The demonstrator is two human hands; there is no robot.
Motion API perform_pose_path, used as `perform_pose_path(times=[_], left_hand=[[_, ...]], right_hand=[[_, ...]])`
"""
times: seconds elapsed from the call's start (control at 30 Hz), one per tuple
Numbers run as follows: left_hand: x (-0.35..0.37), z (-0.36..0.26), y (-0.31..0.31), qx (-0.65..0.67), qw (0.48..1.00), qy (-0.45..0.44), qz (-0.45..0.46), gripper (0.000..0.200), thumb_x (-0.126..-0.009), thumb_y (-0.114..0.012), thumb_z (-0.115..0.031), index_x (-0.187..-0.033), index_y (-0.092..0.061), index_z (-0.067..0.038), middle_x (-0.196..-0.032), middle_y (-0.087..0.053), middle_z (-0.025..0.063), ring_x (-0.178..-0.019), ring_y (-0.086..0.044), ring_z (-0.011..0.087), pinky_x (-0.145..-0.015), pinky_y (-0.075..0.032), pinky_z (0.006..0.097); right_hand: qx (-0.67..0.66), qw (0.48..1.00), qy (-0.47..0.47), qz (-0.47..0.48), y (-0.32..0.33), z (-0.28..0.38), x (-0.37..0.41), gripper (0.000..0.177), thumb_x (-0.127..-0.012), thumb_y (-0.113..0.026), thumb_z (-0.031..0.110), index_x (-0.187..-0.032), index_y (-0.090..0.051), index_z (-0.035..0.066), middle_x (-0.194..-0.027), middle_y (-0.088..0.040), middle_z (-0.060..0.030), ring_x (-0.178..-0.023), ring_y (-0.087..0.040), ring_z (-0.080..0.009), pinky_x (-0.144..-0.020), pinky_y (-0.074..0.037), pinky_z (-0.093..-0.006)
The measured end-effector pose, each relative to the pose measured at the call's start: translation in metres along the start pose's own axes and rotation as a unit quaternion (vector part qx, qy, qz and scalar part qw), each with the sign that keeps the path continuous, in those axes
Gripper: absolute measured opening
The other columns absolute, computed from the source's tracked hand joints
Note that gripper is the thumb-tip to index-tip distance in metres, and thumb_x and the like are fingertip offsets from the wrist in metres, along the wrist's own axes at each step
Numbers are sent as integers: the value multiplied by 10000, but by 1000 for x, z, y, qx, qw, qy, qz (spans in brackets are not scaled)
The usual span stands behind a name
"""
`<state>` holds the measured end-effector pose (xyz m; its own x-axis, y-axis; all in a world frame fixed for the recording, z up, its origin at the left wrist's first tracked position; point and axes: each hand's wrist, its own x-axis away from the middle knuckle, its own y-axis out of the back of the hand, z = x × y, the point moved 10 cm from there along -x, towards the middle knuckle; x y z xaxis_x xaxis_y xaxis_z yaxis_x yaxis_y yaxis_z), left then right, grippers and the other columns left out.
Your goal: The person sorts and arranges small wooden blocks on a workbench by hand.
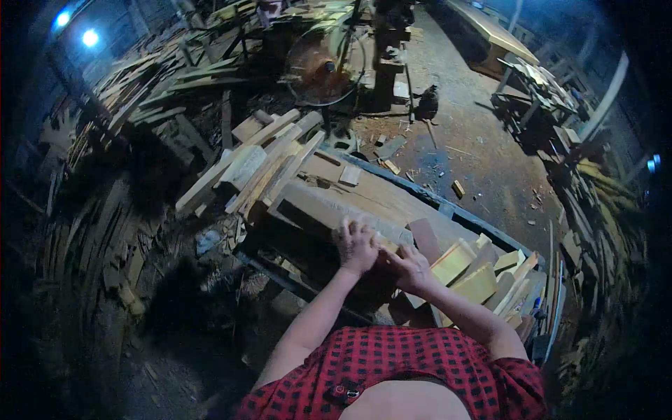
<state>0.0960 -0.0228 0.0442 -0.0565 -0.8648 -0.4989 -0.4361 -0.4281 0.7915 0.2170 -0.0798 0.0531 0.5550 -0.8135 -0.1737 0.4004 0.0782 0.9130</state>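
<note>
At six o'clock, nearest the camera, a person in a red checked shirt [392, 364] is leaning over a cluttered worktop [448, 208]. Just above centre-bottom, the left hand [357, 245] is pressing down on the near end of one long, thick plank [329, 206]. Its grip is lying mostly open and flat on the wood rather than closing around it. The right hand [413, 269] is touching the same end just beside it, at about five o'clock. Its fingers are curling, but I cannot tell whether its grip is holding anything. The plank is running across the worktop toward ten o'clock. At four o'clock, pale offcut blocks [465, 264] are lying in a loose heap, at least six of them and too jumbled to count exactly. At eleven o'clock, about eight laths [262, 164] are overhanging the worktop's far end. At twelve o'clock one round saw disc [325, 66] is standing on its frame, with one dark bird [427, 101] on the floor [483, 150] beside it. Two lamps [89, 36] are glowing at far eleven o'clock. Likely risks are splinters from the rough wood, the loose blocks or laths sliding off if knocked, and misjudged moves in the dim light.
</note>
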Motion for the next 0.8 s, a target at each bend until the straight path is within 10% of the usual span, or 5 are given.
perform_pose_path(times=[0.67,0.8], left_hand=[[-111,198,8,-50,988,114,92,239,-895,-521,-317,-1055,-605,-160,-1231,-499,83,-1236,-359,352,-1046,-281,563],[-95,184,-9,-24,988,122,93,333,-895,-472,-343,-1128,-594,-138,-1331,-439,101,-1324,-273,385,-1031,-150,730]], right_hand=[[18,998,-48,27,-83,22,-211,625,-777,-588,158,-1365,-443,313,-1123,-475,-151,-1031,-515,-342,-769,-470,-453],[46,999,-23,-3,-65,24,-184,609,-755,-596,149,-1341,-473,261,-1105,-496,-158,-1025,-511,-368,-791,-460,-457]])
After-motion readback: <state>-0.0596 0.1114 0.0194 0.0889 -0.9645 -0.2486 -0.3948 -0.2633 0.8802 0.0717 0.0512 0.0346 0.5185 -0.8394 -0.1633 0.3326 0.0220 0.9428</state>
